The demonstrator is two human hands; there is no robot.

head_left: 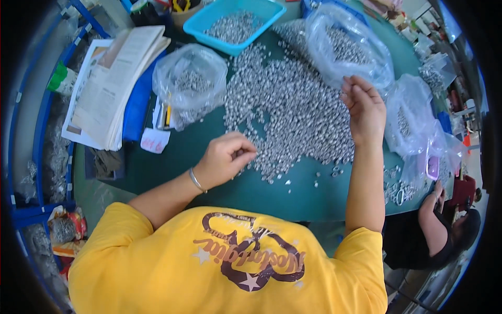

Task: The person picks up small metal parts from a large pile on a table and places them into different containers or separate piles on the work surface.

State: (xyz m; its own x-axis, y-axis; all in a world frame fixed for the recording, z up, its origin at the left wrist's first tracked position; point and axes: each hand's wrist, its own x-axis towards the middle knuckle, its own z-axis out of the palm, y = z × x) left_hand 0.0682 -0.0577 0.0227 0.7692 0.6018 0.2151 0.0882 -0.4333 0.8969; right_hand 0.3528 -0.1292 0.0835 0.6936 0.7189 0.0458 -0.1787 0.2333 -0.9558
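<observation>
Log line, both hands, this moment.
left hand: curled at near edge of silvery parts | right hand: by large clear bag, contact unclear | held: unclear | silvery parts: spread on green table

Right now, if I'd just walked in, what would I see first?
Probably the big heap of small, shiny, silver-grey metallic pieces, spread across the middle of the dark green table. Next comes a bright yellow printed T-shirt, along the bottom of the picture. Beyond the heap, a shallow turquoise plastic tray holds more silvery pieces.

Left hand (222,161) beside metal parts (303,112); right hand (366,111) near clear bag (380,62), perhaps pinching one.
</observation>
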